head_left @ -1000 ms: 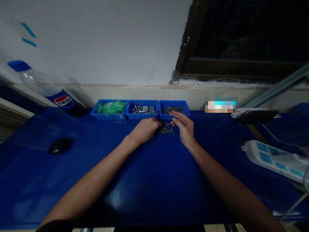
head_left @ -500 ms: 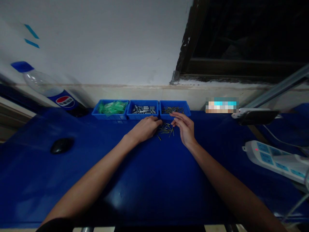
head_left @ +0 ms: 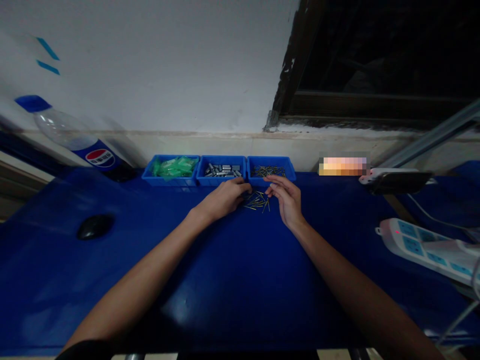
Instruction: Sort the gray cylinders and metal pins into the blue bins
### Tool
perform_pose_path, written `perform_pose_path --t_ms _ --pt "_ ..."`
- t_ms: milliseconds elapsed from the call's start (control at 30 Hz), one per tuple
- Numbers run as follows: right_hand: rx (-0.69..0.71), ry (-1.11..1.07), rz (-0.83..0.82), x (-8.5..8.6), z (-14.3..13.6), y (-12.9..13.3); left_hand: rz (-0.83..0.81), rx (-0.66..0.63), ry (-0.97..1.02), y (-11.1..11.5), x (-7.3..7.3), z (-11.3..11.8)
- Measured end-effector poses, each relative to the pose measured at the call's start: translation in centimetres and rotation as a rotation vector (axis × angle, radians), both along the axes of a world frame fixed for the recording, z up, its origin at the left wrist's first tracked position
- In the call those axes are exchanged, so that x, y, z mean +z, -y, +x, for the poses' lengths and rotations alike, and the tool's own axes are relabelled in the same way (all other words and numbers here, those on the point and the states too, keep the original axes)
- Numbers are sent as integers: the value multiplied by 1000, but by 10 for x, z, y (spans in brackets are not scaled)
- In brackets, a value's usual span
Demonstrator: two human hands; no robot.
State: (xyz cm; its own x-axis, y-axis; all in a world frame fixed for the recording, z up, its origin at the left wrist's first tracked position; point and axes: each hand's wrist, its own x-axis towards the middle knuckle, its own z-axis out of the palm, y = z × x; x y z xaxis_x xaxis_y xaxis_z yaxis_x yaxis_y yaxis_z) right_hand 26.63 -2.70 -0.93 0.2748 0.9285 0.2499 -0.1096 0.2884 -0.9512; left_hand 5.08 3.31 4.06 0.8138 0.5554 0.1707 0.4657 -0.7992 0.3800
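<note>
A loose pile of thin gold-coloured metal pins (head_left: 257, 202) lies on the blue tabletop between my hands. My left hand (head_left: 229, 195) rests at the pile's left edge, its fingers curled down and partly hidden. Whether a pin is in those fingers cannot be made out. On the other side, my right hand (head_left: 287, 199) is held on edge with loosely bent fingers apart and nothing visible in them. Its fingertips overlap the front of the right blue bin (head_left: 290, 172), which contains more thin pins (head_left: 268, 171).
The middle bin (head_left: 222, 181) holds short silvery metal cylinders; the left bin (head_left: 168, 182) holds green plastic packaging. A cola bottle (head_left: 99, 156) and black mouse (head_left: 95, 227) are to the left. A phone (head_left: 401, 182) and white power strip (head_left: 423, 245) lie right.
A single pin that lay in front of the pile, beside my left hand, no longer shows there. My left fingers have shifted slightly; my right hand is nearly still.
</note>
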Motion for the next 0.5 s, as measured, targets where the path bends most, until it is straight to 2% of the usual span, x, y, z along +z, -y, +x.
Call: perform_pose_path --t_ms 167,333,500 --pt "20 1 2 -1 0 -1 -47 48 201 -1 6 1" --pt "64 25 11 -1 0 1 -210 69 421 6 13 8" --pt "152 112 -35 1 -3 4 -280 81 497 10 14 11"
